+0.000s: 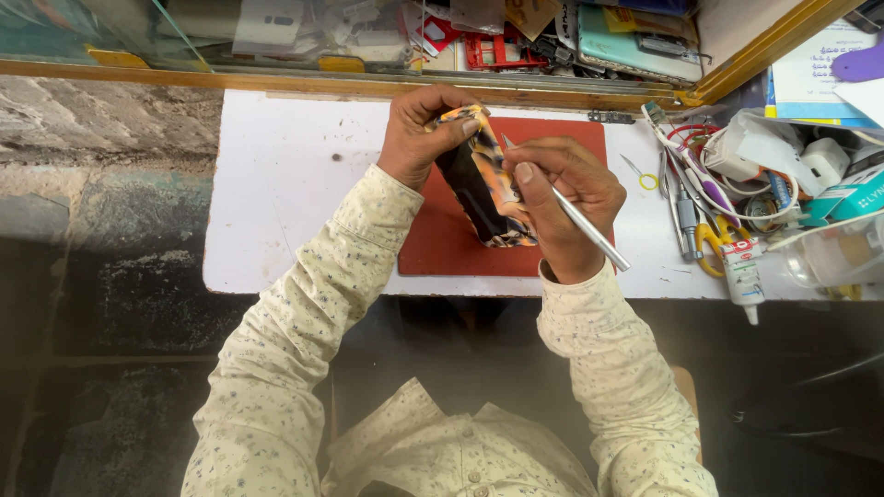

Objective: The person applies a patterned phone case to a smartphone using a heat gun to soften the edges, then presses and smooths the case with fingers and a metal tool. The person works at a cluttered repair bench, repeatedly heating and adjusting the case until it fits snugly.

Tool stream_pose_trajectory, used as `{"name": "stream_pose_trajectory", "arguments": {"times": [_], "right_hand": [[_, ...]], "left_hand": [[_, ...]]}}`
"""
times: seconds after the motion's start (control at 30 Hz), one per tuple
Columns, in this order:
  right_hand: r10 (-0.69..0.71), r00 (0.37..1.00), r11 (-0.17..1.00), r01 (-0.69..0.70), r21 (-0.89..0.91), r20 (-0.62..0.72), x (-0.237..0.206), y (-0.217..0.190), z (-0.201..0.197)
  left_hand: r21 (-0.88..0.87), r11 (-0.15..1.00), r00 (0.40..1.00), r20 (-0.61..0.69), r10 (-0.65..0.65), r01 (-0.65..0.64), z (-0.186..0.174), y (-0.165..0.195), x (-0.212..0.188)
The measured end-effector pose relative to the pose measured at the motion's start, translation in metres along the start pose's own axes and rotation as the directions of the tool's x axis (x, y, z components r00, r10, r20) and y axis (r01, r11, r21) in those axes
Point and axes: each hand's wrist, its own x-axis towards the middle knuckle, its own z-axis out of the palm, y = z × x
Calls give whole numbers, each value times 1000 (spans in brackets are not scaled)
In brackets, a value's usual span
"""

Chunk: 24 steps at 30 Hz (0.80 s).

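- left hand (425, 131) is clamped round the top end of the phone (485, 179), thumb pressed over the upper edge, fingers wrapped behind it.
- the phone is a dark slab with an orange-and-black patterned skin on it, tilted up off the work surface, its lower end just under the right palm.
- right hand (566, 204) pinches a slim silver knife (575, 213) like a pen, thumb on top, closed tight on the shaft; the same hand braces the phone's right edge from below.
- the blade tip pokes up just above the pinch, near the phone's upper right edge; whether it actually touches the skin there is hard to say, the tip is tiny.
- the handle runs down and out past the right wrist, clear of the phone.
- under both grips lies a red mat (442, 241), and under that a white table (276, 184).
- off to the right of the knife hand, well apart from it: a heap of tools (700, 198) with scissors (707, 241) showing yellow handles, a white glue tube (742, 276) at the table edge, and a clear plastic tub (833, 256).
- beyond the left hand's knuckles, a glass-fronted wooden case (368, 78) full of small parts.
- both sleeves are pale with fine speckles.
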Motion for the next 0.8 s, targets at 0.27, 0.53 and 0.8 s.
{"name": "stream_pose_trajectory", "arguments": {"times": [0.27, 0.53, 0.8], "right_hand": [[44, 998, 994, -48, -100, -42, 12, -8, 8], [-130, 989, 940, 144, -309, 66, 18, -7, 5], [-67, 997, 947, 79, -313, 48, 22, -8, 5]], "left_hand": [[-7, 1000, 1000, -2, 7, -7, 0, 1, -1], [18, 1000, 1000, -16, 5, -4, -1, 0, -1], [26, 1000, 1000, -12, 13, -12, -1, 0, -1]]}}
